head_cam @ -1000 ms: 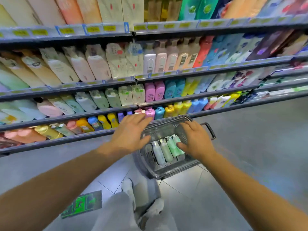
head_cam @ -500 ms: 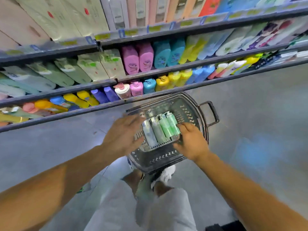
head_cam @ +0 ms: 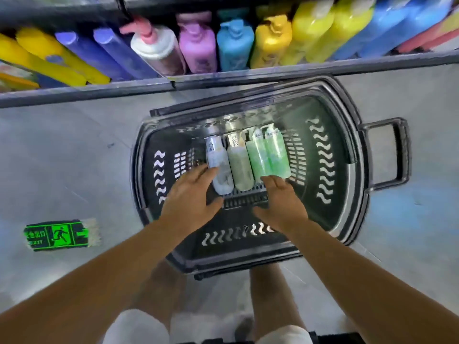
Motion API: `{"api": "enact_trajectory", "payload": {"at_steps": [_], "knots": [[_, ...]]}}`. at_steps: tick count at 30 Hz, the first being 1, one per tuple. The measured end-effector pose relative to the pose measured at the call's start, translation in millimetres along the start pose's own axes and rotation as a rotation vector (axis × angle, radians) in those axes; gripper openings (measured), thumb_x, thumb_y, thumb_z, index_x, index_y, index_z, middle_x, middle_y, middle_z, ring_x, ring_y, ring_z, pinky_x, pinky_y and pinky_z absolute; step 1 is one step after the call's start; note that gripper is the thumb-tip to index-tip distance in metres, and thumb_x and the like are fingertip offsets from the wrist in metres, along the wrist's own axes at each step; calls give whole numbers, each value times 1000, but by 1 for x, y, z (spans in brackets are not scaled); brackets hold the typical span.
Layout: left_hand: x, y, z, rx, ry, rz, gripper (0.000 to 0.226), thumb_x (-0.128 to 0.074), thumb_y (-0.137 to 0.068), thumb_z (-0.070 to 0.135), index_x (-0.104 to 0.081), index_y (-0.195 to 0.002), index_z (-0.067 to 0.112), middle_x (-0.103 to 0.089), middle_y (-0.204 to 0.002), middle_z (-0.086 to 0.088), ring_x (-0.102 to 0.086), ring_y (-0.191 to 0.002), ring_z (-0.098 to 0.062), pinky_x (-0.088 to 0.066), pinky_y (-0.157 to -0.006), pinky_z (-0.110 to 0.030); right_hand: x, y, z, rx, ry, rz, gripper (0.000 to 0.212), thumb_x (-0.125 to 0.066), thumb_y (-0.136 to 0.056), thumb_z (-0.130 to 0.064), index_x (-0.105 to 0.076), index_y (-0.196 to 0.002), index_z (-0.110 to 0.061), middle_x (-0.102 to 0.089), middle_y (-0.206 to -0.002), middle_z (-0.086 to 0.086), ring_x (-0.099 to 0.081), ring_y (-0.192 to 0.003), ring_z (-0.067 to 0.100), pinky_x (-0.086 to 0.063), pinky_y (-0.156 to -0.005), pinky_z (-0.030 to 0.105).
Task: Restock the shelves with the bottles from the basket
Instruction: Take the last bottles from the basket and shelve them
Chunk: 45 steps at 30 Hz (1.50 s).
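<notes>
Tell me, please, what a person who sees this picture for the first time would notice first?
Most striking are the four bottles lying side by side in the dark basket on the floor, one pale blue, one grey-green and two bright green. Both hands reach down to them: the left hand touches the pale blue bottle, the right hand is at the green ones. Above, the lowest shelf holds a row of colourful bottles.

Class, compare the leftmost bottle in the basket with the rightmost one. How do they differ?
The leftmost bottle is pale blue-white; the rightmost bottle is bright green. The left hand touches the leftmost, the right hand reaches the rightmost's base. Both lie flat, side by side, caps toward the shelf.
</notes>
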State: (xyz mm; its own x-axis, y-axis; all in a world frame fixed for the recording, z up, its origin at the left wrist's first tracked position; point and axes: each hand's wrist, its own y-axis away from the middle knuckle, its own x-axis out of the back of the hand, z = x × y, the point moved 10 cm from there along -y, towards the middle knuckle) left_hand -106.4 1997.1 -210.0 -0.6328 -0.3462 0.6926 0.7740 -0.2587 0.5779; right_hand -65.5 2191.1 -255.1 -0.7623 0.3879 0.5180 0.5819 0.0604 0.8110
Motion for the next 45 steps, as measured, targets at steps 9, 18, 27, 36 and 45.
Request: {"api": "enact_trajectory", "payload": {"at_steps": [9,18,27,36,45], "knots": [[-109,-87,-73,168,62,-6,74,-71,-85,36,-39,-150,19,-45,-148,-8,-47,-129,-33,-45,-105,-44,-71,-134,2,131,56,-8,83,-72,-85,-36,-27,-152,-15,-28,-156,7,-32,-139,32,-36,-112,42],[-195,-156,-118,457,185,63,109,-77,-79,40,3,-153,40,-13,-160,-7,-47,-129,-41,-49,-98,-53,-80,-192,19,104,-106,136,72,-68,-83,-21,-34,-146,-8,-32,-149,9,-41,-130,33,-40,-106,43],[-225,-147,-142,679,541,156,123,-86,-68,32,5,-147,59,-51,-134,-6,-59,-108,-25,-40,-79,-29,-76,-186,24,187,-185,302,61,-69,-81,-15,-45,-136,-3,-46,-132,14,-53,-110,32,-49,-88,38],[-197,-105,-159,669,492,115,119,-83,-67,40,1,-150,53,-61,-122,-5,-62,-106,-29,-50,-91,-40,-112,-201,-3,21,-2,229,98,-71,-86,-31,-6,-156,-8,-15,-160,15,-23,-141,34,-24,-115,44],[-187,-92,-181,721,568,186,105,-87,-62,25,-27,-148,37,-53,-129,4,-54,-117,-19,-45,-102,-36,-121,-223,-16,-88,41,300,100,-75,-83,-36,-9,-155,-15,-29,-142,18,-36,-125,34,-36,-104,40]]}}
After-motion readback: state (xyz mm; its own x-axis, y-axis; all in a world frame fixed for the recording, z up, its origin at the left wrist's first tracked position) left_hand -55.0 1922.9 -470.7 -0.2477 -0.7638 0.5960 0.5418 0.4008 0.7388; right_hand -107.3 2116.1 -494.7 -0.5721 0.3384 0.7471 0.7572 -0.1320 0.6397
